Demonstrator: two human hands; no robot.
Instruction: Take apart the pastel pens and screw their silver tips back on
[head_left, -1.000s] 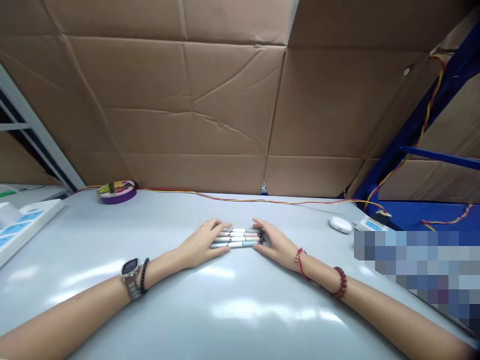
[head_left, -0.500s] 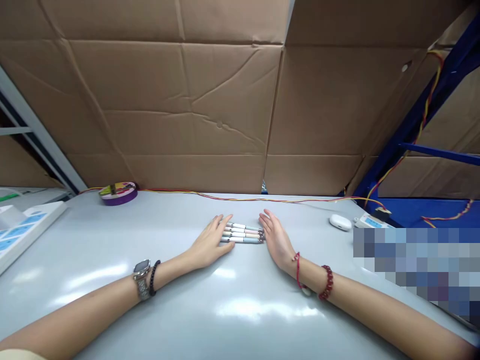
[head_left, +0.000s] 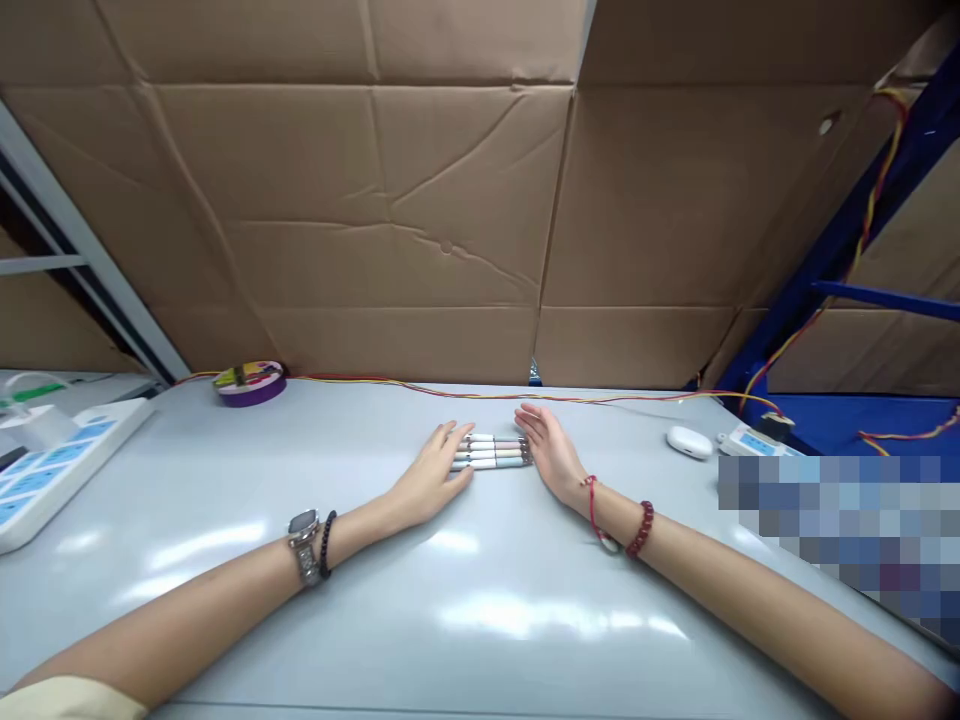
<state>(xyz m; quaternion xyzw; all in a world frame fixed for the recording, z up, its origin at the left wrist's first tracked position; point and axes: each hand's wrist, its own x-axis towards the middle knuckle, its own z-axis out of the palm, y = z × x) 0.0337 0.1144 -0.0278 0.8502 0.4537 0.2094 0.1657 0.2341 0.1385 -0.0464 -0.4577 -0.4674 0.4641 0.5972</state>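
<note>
Four pens [head_left: 495,454] lie side by side on the table [head_left: 375,640], the row running left to right, with a hand at either end. The left hand [head_left: 435,474] is at the pens' left ends, palm down and fingers spread over them, the thumb lying along the near side; whether it presses, I can't tell. The right hand [head_left: 553,453] stands on its edge at the pens' right ends — open, fingers close together, palm turned in toward the row. I can't make out if it touches the tips.

Beyond the pens, a narrow strip of table reaches the far edge, where a cable [head_left: 442,396] trails along the foot of the cardboard [head_left: 405,200]. On the person's side of the pens there is far more room for moving — a broad, shiny sweep crossed by the forearms, down to what looks like the near edge. Well left of the pens sit a purple disc [head_left: 250,384], by the far edge, and a power strip [head_left: 67,465] farther out. Right of the pens, well apart, lies a white case [head_left: 689,442], then the blue frame [head_left: 795,270].
</note>
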